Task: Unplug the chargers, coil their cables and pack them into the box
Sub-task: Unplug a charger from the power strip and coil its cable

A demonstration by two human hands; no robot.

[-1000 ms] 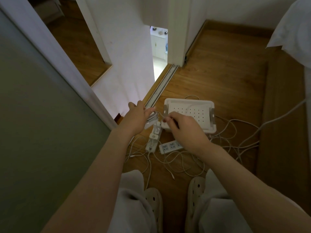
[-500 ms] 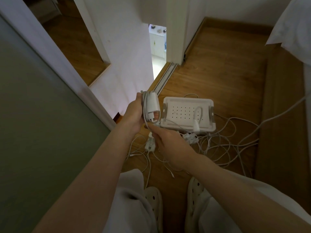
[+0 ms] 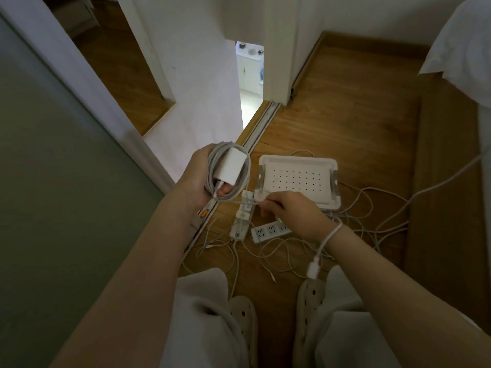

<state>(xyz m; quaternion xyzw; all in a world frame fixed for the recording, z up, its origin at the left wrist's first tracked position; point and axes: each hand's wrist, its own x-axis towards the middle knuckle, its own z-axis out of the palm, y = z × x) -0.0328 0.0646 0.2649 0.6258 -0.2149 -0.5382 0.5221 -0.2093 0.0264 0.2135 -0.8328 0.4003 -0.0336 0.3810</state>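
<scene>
The left hand (image 3: 198, 181) has turned the coiled cable (image 3: 240, 170) flat, its charger block (image 3: 230, 170) inside, fingers gripping; the right hand (image 3: 289, 215) now pinches the tail taut; coiling nearly done; box (image 3: 299, 162) waits on the floor.
</scene>
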